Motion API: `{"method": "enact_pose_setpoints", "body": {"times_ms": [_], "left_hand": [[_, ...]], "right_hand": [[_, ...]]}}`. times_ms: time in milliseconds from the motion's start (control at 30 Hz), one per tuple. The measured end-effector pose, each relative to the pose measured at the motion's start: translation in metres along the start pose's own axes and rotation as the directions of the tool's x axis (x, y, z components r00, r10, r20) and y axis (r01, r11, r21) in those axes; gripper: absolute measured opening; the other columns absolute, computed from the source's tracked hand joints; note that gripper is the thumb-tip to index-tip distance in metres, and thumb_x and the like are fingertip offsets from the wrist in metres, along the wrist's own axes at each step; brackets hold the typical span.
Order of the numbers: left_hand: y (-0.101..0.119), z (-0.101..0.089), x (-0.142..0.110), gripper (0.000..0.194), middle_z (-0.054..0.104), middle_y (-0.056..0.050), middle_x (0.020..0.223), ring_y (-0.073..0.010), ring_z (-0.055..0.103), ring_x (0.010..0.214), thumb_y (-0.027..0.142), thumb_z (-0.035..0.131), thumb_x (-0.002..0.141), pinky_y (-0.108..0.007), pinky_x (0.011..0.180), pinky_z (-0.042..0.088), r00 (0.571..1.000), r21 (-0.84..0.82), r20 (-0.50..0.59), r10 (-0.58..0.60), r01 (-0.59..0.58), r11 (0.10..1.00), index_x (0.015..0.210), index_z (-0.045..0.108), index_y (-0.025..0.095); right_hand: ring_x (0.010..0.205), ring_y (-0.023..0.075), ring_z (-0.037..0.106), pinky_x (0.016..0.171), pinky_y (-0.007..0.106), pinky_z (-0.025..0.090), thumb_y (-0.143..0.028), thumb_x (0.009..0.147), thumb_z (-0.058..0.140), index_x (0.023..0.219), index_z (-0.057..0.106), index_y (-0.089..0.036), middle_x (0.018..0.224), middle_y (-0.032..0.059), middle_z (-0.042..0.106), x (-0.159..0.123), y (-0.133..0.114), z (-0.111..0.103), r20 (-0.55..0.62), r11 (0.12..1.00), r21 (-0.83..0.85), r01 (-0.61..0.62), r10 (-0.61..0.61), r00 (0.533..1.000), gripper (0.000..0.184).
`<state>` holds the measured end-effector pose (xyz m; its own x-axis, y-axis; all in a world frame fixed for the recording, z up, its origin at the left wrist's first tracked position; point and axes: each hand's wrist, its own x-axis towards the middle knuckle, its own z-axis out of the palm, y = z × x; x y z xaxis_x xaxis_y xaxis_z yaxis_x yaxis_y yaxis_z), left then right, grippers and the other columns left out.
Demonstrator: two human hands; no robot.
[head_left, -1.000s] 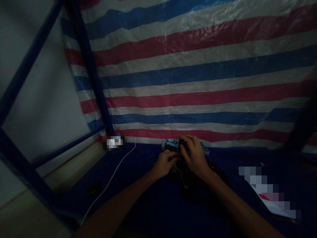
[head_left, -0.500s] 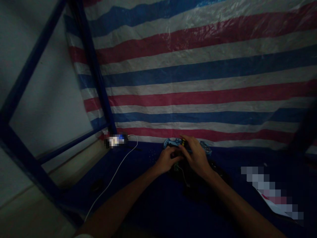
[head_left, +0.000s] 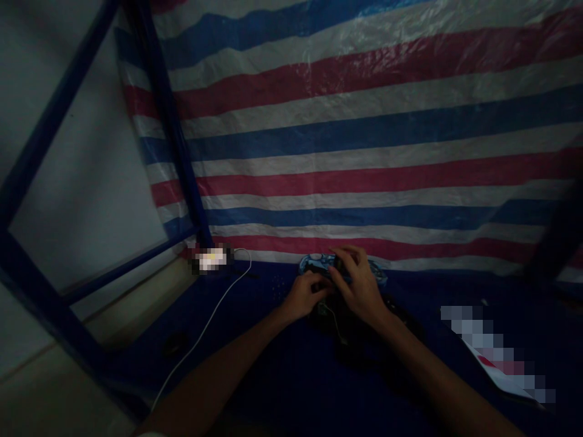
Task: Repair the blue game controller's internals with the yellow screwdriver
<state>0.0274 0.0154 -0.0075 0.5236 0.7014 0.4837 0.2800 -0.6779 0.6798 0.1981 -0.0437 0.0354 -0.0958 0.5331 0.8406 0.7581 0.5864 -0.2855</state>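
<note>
**Q:** Main item?
**A:** Gamepad, blue w/ pale pattern, lying flat-ish at lower centre of frame, under both hands, against foot of tarp.

**Q:** Hands?
**A:** R hand over gamepad's centre, fingers curled down on top, looks like a firm grip. L hand just beside it at gamepad's near edge, fingers curled in, not spread. Pinching something? Can't tell, fingertips hidden.

**Q:** Under hands?
**A:** Small green board, thin pale wire running down from it. Also dark heap below R hand, too dim to name.

**Q:** State of things?
**A:** Gamepad in hands, not set down. Green board and wire lie outside its body, loose on the heap or just touching it, unclear which. Open or closed shell: can't tell.

**Q:** Further out?
**A:** Table cover, dark blue, under all. White cable heads to lower left from blurred item at tarp's foot. Black ring nr cable. Lower right: blurred sheet, well apart.

**Q:** Backdrop?
**A:** Striped tarp, red/white/blue, fills upper frame. Blue steel frame at upper left, pale wall behind it.
</note>
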Motion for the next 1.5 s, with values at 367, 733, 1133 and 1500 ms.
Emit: {"method": "enact_pose_setpoints", "body": {"times_ms": [367,733,1133,1500], "left_hand": [[0.0,0.002,-0.001,0.021,0.073,-0.004,0.091,-0.0182,0.061,0.082,0.033,0.077,0.089,-0.027,0.074,0.045,1.0,0.007,0.011,-0.009,0.009,1.0,0.102,0.078,0.017],[0.004,-0.005,-0.003,0.014,0.075,-0.005,0.092,-0.0187,0.063,0.086,0.03,0.072,0.093,-0.029,0.081,0.048,0.999,0.049,0.048,0.013,-0.016,0.999,0.097,0.081,0.02],[0.0,-0.001,-0.002,0.018,0.072,-0.003,0.086,-0.0177,0.06,0.081,0.035,0.079,0.087,-0.027,0.074,0.045,0.999,0.057,-0.024,-0.03,0.031,0.998,0.091,0.078,0.018],[0.005,-0.013,-0.004,0.02,0.075,-0.006,0.106,-0.0216,0.064,0.102,0.031,0.06,0.1,-0.034,0.099,0.046,0.994,0.071,0.066,0.088,-0.092,0.993,0.104,0.076,0.02]], "right_hand": [[0.119,0.028,0.064,0.102,0.049,0.053,-0.04,0.103,0.052,0.145,0.045,-0.024,0.129,0.0129,0.067,-0.002,0.005,0.007,0.006,0.997,0.077,-0.024,0.024,1.0,0.045],[0.104,0.0282,0.062,0.094,0.05,0.053,-0.045,0.101,0.053,0.159,0.035,-0.027,0.115,0.0119,0.062,0.002,0.0,0.001,0.016,0.998,0.035,-0.058,0.057,0.998,0.063],[0.1,0.0284,0.059,0.091,0.048,0.052,-0.045,0.102,0.052,0.154,0.044,-0.032,0.11,0.01,0.061,0.0,0.001,0.003,0.057,0.998,-0.05,-0.028,0.031,0.998,0.055],[0.096,0.0263,0.06,0.087,0.044,0.053,-0.04,0.104,0.048,0.156,0.041,-0.029,0.105,0.0093,0.061,-0.002,0.001,0.002,0.022,0.998,0.01,-0.061,0.061,0.998,0.054]]}}
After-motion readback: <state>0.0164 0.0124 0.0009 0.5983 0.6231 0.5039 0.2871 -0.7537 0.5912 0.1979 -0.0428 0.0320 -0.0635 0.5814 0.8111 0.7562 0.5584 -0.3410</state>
